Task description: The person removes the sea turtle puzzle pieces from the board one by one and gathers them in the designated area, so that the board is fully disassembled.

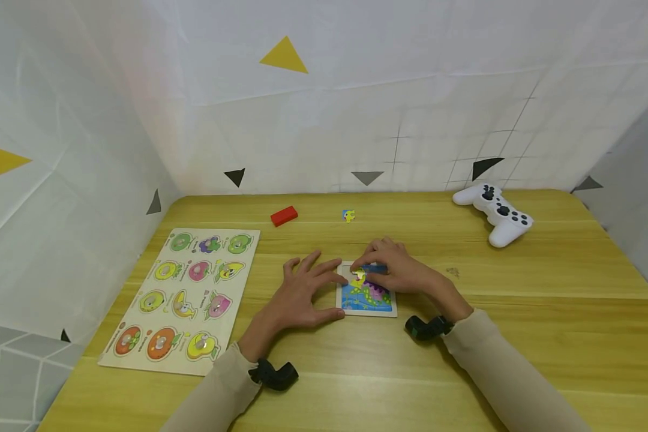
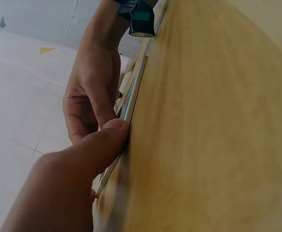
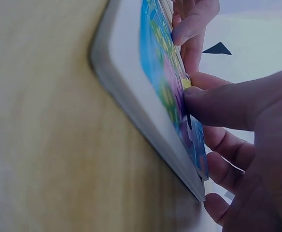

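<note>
1. At nine o'clock from the jigsaw tray, we see a fruit peg-puzzle board (image 1: 194, 306), likely set aside for elbow room; its printed captions are too small to read.
2. Toward ten-thirty lies a red block (image 1: 284, 216).
3. Our left hand (image 1: 305, 294) spreads its fingers, thumb and index at the tray's left edge, probably steadying it.
4. At twelve lies a loose fish piece (image 1: 348, 216).
5. The jigsaw tray (image 1: 368, 313) lies flat between our hands.
6. Our right hand (image 1: 402, 270) pinches a yellow jigsaw piece (image 1: 359, 275) between thumb and index, seemingly for fine control.
7. At two o'clock rests a white game controller (image 1: 494, 213), no brand legible.
</note>
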Available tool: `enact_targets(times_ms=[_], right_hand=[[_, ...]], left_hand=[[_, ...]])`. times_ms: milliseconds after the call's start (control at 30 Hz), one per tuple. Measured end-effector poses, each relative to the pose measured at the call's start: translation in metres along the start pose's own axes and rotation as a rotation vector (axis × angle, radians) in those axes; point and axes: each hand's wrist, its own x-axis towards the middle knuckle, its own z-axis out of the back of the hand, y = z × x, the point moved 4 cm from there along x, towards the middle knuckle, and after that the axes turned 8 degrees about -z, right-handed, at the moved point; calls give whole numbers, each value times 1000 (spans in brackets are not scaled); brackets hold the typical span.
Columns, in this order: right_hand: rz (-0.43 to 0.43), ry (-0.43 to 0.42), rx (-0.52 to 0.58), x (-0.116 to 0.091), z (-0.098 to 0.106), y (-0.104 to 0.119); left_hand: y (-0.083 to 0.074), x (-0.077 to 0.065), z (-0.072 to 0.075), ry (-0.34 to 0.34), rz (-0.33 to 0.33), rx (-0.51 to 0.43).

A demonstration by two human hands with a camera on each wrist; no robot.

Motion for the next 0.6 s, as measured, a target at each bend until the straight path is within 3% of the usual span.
enact_targets(times_ms=[600], right_hand=[[27,43,6,-3,3,1]], left_hand=[[0,0,0,-1,3,7]])
